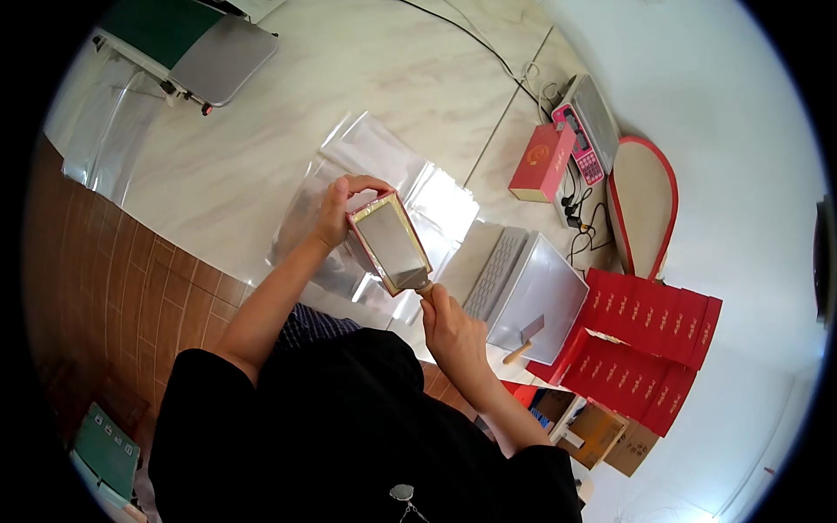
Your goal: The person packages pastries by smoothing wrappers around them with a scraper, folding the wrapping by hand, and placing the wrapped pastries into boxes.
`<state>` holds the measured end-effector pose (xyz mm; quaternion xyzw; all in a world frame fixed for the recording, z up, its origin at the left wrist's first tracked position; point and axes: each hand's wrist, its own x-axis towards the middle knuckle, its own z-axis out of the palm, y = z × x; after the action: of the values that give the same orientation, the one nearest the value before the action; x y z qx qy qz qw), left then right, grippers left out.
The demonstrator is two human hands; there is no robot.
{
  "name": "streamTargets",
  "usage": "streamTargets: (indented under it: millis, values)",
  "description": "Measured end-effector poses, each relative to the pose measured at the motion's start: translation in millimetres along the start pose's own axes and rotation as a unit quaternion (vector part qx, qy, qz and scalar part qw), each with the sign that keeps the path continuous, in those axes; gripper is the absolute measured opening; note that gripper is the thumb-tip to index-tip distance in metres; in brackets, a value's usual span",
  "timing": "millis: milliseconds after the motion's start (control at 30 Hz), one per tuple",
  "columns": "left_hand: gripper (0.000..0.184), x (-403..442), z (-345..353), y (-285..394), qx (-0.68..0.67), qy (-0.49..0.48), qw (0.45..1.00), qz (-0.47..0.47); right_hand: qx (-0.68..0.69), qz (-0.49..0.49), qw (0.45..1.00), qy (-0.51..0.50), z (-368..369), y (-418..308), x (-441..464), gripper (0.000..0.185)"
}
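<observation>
The box (390,242) is gripped in the left hand (335,212) and the scraper (422,286) in the right hand (452,329); the rim (374,207) could be torn if the blade (410,278) were tilted.

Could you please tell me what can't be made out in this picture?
All in the head view:
- Tool handle: mostly hidden by the right hand.
- Open box's far side: turned away, partly behind the left hand.
- Stacked red boxes' lettering: too small to read.
- Scale readout: too small.
- Dark object, right: cut off by the view's edge.
</observation>
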<state>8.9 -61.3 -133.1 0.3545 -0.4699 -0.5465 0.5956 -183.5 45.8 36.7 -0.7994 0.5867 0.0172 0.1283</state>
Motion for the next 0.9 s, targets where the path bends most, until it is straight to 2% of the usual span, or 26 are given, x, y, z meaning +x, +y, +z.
streamTargets:
  millis: [167, 367, 567, 633, 667, 700, 767, 800, 867, 900]
  values:
    - [0.087, 1, 0, 2, 0.013, -0.002, 1.0, -0.006, 0.013, 0.0, 1.0, 0.018, 1, -2, 4, 0.018]
    - [0.084, -2, -7, -14, 0.023, -0.01, 1.0, 0.006, 0.015, 0.012, 1.0, -0.005, 1, 3, -6, 0.015]
    - [0.084, -7, -11, -28, -0.005, 0.013, 0.998, -0.06, 0.071, 0.03, 0.997, 0.001, -5, 0, 2, 0.016]
    - [0.084, -7, -11, -16, -0.023, 0.019, 0.996, -0.088, 0.149, 0.052, 0.987, -0.002, -16, 8, 0, 0.02]
    - [0.084, -11, -11, -9, -0.051, 0.019, 0.992, -0.113, 0.173, 0.065, 0.981, 0.064, -13, 15, -7, 0.022]
    - [0.084, -14, -9, 3, -0.05, 0.012, 0.992, -0.111, 0.173, 0.069, 0.98, 0.07, -12, 28, -12, 0.022]
    - [0.067, -20, -2, 28, -0.04, 0.06, 0.991, -0.112, 0.26, 0.211, 0.929, 0.161, -14, 56, -30, 0.025]
    - [0.067, -21, 2, 43, -0.041, 0.046, 0.992, -0.114, 0.261, 0.251, 0.914, 0.185, -19, 71, -35, 0.029]
    - [0.044, -24, 15, 66, 0.09, 0.08, 0.987, -0.106, 0.247, 0.344, 0.884, 0.199, -26, 112, -41, 0.036]
    - [0.041, -27, 19, 67, 0.131, 0.076, 0.985, -0.086, 0.231, 0.397, 0.868, 0.19, -19, 138, -45, 0.039]
